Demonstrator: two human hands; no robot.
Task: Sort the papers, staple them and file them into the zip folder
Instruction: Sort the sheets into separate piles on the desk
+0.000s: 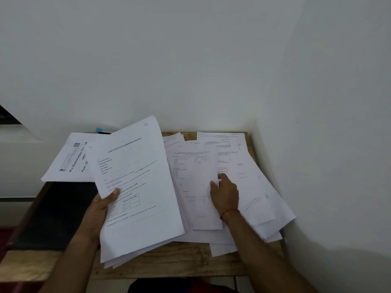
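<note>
One wooden table (158,265) stands against a white wall (190,60). Two hands work over it. The left hand (99,210) grips one sheaf (137,187) from below, thumb on the top page, and holds it tilted above the table's near left part. At least three page edges show at its near end, and "S1" is handwritten at the far corner. The right hand (225,195), with one red thread (228,212) round the wrist, rests on the loose sheets (249,187) spread overlapping across the right of the table. Their count cannot be told, nor whether the thumb and finger pinch a sheet edge or only press. One dark folder (53,212) lies flat on the table's left. One single sheet (69,157) lies over the folder's far end. One small blue object (98,130) shows just beyond it, by the wall.
</note>
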